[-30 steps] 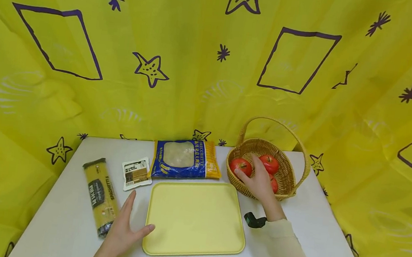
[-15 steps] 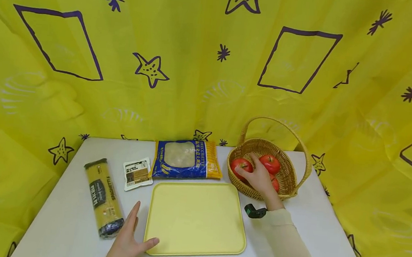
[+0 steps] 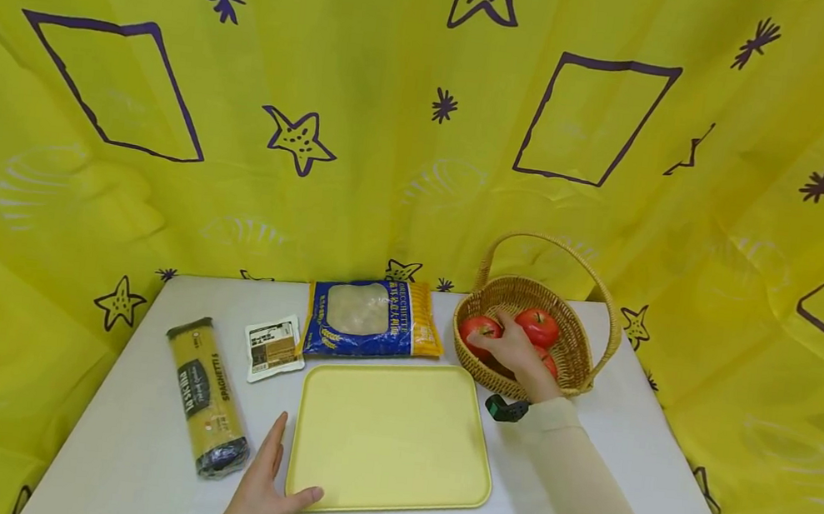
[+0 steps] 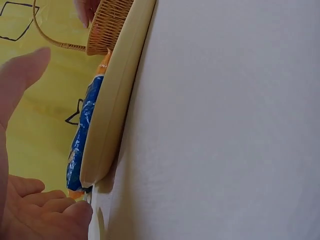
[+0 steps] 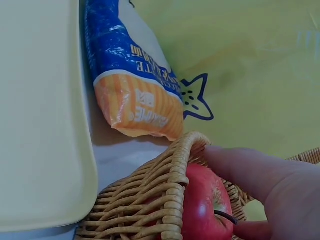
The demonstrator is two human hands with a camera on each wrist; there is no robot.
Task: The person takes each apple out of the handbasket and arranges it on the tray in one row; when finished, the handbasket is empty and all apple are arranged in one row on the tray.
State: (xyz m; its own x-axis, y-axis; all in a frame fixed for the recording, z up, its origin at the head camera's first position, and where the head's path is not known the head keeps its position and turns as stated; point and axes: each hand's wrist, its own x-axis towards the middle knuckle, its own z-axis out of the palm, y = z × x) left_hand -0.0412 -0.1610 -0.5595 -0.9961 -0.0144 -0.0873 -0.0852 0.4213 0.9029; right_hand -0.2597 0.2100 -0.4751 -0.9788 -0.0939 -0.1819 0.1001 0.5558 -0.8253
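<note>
My right hand [image 3: 518, 354] reaches into a wicker basket [image 3: 578, 341] and grips the left red apple [image 3: 478, 328], thumb on the near side and fingers beyond it. In the right wrist view this apple [image 5: 205, 207], stem showing, sits just inside the woven rim. Two more apples, one of them the rear apple [image 3: 536, 324], lie in the basket, the nearer partly hidden by my wrist. My left hand [image 3: 265, 489] is spread at the near left corner of a pale yellow tray [image 3: 393, 439], its thumb over the tray's edge; the left wrist view shows nothing in its palm.
Behind the tray lies a blue and orange bag of orecchiette [image 3: 368, 319]. A small white packet [image 3: 274, 349] is to its left, and a spaghetti pack [image 3: 207, 395] lies farther left. The basket's tall handle [image 3: 606, 311] arches over its right side. A yellow curtain [image 3: 355, 226] backs the white table.
My left hand has moved right and nearer, from beside the spaghetti pack to the tray's corner. The right hand has settled lower round the left apple, which remains in the basket.
</note>
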